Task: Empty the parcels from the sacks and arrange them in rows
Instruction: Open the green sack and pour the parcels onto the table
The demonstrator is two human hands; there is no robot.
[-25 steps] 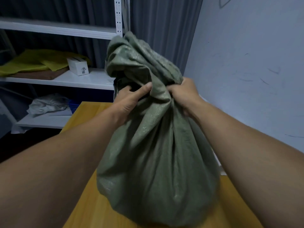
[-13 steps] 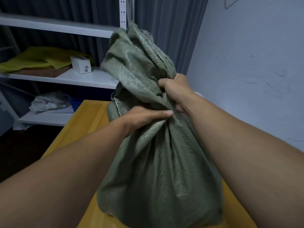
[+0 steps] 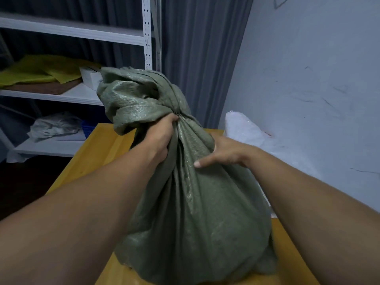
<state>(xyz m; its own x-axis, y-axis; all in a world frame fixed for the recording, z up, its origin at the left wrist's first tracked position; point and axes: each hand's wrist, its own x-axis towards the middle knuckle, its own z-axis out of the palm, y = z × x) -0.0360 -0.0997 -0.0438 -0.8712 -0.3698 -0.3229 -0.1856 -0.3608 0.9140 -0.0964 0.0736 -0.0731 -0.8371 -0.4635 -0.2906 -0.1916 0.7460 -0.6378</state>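
Centre frame, the left hand (image 3: 162, 138) grips the bunched neck of a soft, seemingly heavy green sack (image 3: 195, 223), its surest hold, while the right hand (image 3: 225, 153) rests loose-fingered against its shoulder.

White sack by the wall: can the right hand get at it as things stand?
Probably yes. The right hand rests flat on the green sack, holding nothing, and the white sack sits just beyond it with nothing between. The left hand grips the green sack's neck.

A storeroom: metal shelving (image 3: 147, 38), sacks (image 3: 195, 202), bare wall (image 3: 308, 68).
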